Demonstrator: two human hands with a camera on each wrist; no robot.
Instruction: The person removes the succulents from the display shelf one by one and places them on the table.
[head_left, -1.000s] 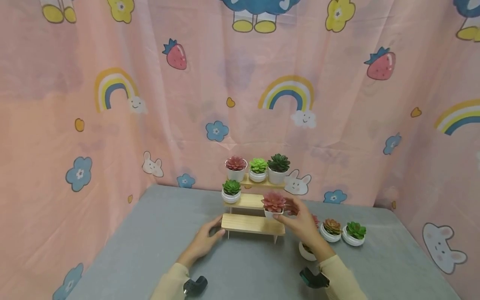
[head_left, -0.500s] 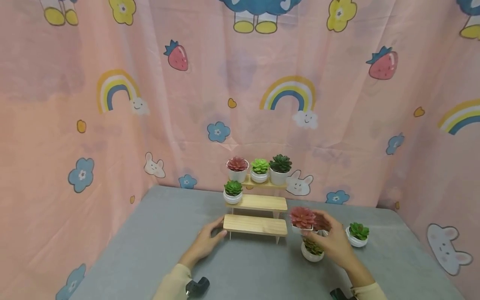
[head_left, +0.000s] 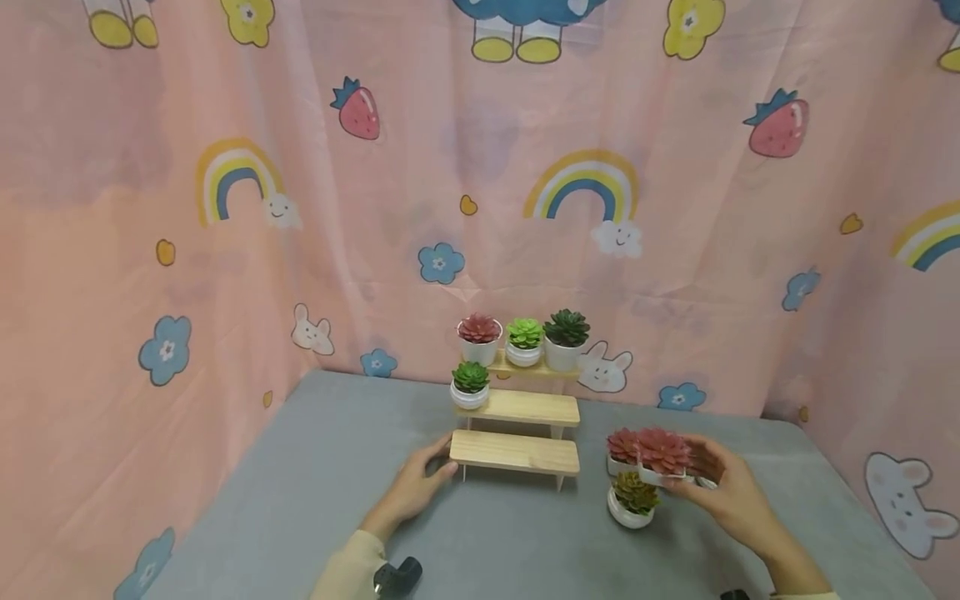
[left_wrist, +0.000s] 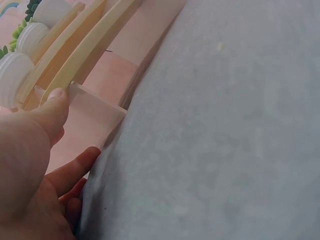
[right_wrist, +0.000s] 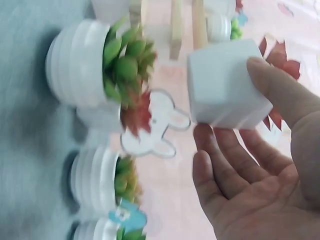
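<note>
My right hand (head_left: 731, 492) holds an artificial red succulent (head_left: 664, 451) in a square white pot (right_wrist: 222, 82), thumb on one side and fingers on the other. It is raised above the table at the right, overlapping the other potted succulents in the head view. My left hand (head_left: 416, 485) grips the left end of the lowest step of a three-tier wooden display stand (head_left: 516, 451). In the left wrist view its thumb lies on the board's edge and the index finger reaches down by the clear leg (left_wrist: 97, 102).
The top tier bears a red succulent (head_left: 478, 335), a light green one (head_left: 523, 342) and a dark green one (head_left: 567, 337). A green succulent (head_left: 470, 385) stands left on the middle tier. On the table (head_left: 300, 500) are an olive-brown succulent (head_left: 634, 497), another red one (head_left: 622, 451) and others behind the right hand.
My right hand has carried the red succulent from the right end of the middle tier rightward, over the pots on the table. The left hand has stayed at the stand.
</note>
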